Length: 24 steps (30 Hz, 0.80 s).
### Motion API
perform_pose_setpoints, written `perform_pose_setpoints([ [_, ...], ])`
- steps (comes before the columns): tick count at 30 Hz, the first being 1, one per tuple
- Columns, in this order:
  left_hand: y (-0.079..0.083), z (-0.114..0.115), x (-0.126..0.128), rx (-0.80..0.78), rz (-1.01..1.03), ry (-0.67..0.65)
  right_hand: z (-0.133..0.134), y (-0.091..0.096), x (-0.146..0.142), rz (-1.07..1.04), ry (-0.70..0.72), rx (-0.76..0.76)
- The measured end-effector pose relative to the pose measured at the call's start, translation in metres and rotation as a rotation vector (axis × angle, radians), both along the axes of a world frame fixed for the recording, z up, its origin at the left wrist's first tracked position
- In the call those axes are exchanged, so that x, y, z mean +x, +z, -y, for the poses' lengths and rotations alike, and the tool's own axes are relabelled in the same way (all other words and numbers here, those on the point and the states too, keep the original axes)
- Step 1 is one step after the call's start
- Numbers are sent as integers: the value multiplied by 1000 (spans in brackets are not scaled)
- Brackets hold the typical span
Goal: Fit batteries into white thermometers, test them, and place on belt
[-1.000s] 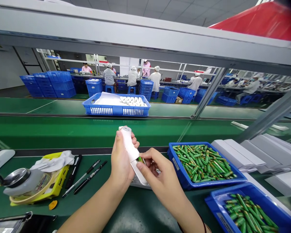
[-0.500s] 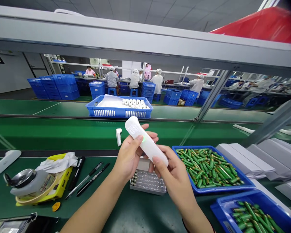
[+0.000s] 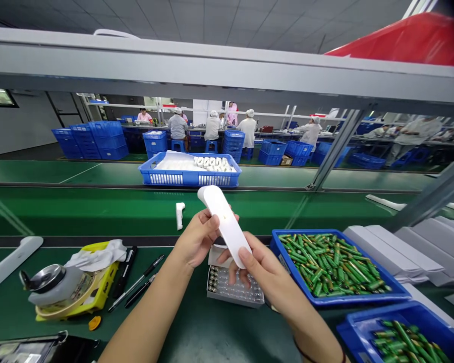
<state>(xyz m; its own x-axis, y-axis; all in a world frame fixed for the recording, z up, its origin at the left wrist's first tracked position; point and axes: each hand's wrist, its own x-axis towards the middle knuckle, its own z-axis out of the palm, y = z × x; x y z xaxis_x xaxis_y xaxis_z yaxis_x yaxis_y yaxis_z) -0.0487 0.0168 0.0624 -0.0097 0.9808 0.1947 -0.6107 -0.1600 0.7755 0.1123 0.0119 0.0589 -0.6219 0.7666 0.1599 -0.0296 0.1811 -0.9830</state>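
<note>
While the left hand (image 3: 200, 239) and right hand (image 3: 263, 264) grip it, the white device (image 3: 227, 224) slants lengthwise, curved head (image 3: 205, 194) pointing forward-left.

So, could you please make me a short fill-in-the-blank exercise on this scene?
1. The left hand and right hand hold a handheld device whose colour is ____.
2. The large tray of green batteries lies to the hands' ____ side.
3. In the small box below the hands, round metal ends show along the picture's ____ side.
4. Beyond the hands, the basket containing white parts is coloured ____.

Missing words: white; right; left; blue.
</note>
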Motion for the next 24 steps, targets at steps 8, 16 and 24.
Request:
perform_pose_setpoints([
  [8,-81,-69,-41,-441,-658,314,-92,-38,109,1285,-686,415],
  [16,-125,-90,-82,-415,-995,733,-121,-78,134,1396,-626,377],
  [24,-134,-73,-137,-658,-957,899,-126,-88,129,1307,-656,434],
])
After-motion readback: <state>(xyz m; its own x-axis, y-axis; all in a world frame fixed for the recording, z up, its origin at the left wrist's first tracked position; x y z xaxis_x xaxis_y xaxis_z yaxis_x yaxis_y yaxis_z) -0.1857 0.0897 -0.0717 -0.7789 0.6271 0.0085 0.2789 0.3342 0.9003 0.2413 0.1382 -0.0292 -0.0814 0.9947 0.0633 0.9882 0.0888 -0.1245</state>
